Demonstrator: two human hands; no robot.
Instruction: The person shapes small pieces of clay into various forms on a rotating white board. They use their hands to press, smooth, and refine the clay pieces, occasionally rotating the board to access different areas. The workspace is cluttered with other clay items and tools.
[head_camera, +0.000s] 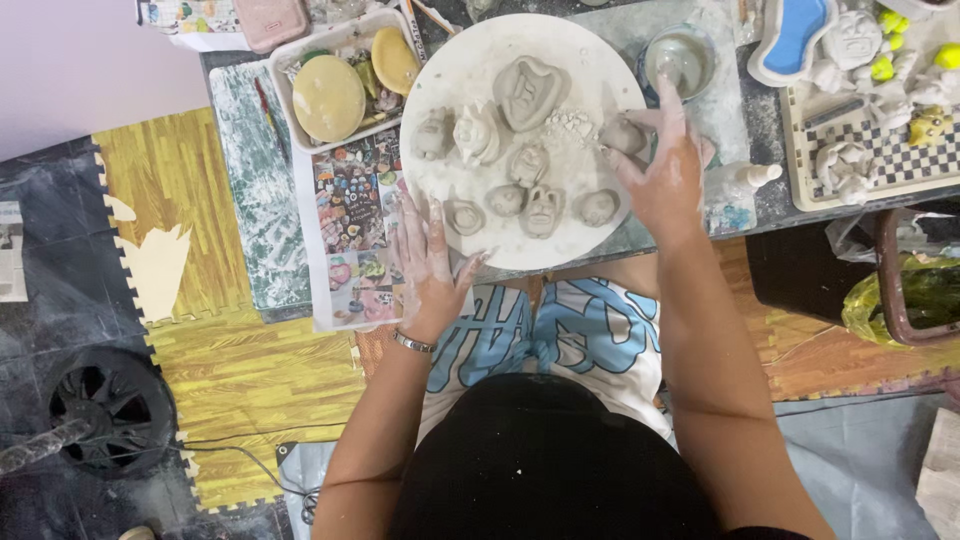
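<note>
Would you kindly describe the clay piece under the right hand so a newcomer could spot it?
Find the round white board on the table. At its right edge, the right hand touches a small grey clay lump. Unlike the others, it sits apart at the rim.

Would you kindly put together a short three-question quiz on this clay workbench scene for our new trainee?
1. True or false: the left hand rests at the near edge of the round white board.
2. What does the right hand touch? A) the sponge tray B) a small clay piece at the board's right edge C) the checkered board
3. Fill in: right of the round board, behind the right hand, stands a small ___ of cloudy water.

Key: 1 true; 2 B; 3 bowl.
</note>
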